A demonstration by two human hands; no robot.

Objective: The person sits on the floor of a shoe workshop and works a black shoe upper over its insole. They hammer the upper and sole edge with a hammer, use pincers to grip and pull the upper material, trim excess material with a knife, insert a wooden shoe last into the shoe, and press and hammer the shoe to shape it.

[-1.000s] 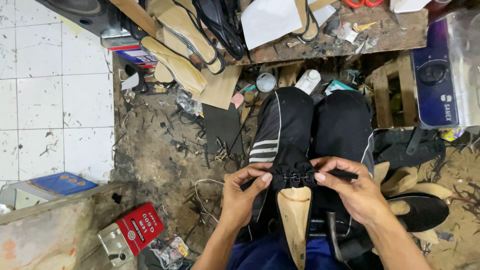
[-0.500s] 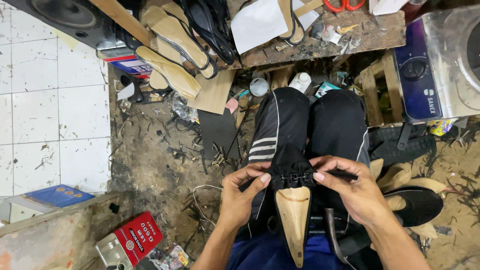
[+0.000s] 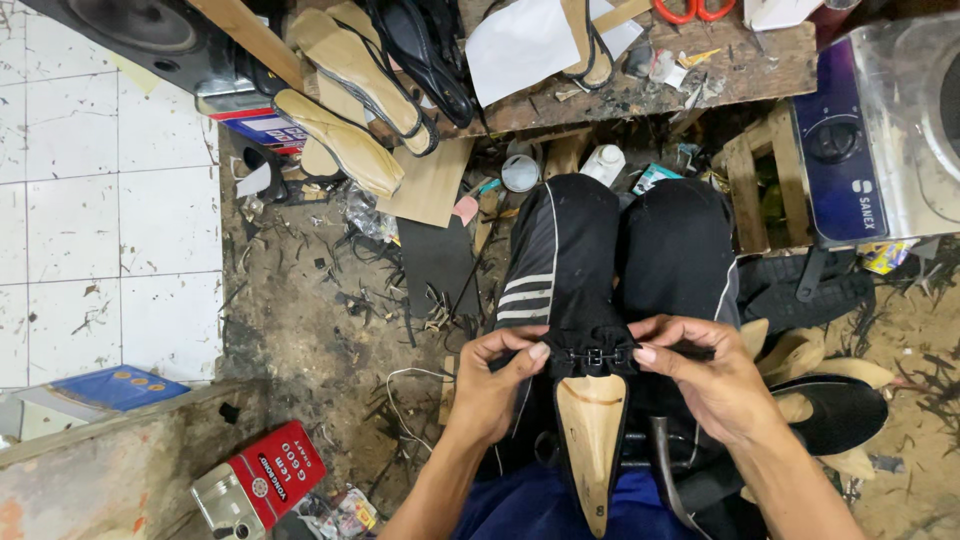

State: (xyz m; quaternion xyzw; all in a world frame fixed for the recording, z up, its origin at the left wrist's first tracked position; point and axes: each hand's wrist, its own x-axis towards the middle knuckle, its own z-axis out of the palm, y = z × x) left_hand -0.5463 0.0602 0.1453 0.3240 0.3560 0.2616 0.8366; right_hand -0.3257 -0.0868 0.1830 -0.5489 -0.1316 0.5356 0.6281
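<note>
A red glue tin [image 3: 262, 480] lies near left; both hands [image 3: 497, 385] [image 3: 705, 375] pinch a black buckled strap [image 3: 595, 354] over the tan-soled shoe [image 3: 590, 440].

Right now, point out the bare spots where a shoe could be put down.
The white tiled floor at far left, between the black speaker and the blue book, is barest. The dirt floor beside it is littered with scraps. The wooden bench is crowded with soles, paper and scissors. Both hands sit on the lap.

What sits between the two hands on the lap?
In the head view, a small metal buckle on the black strap lies between left hand and right hand.
</note>
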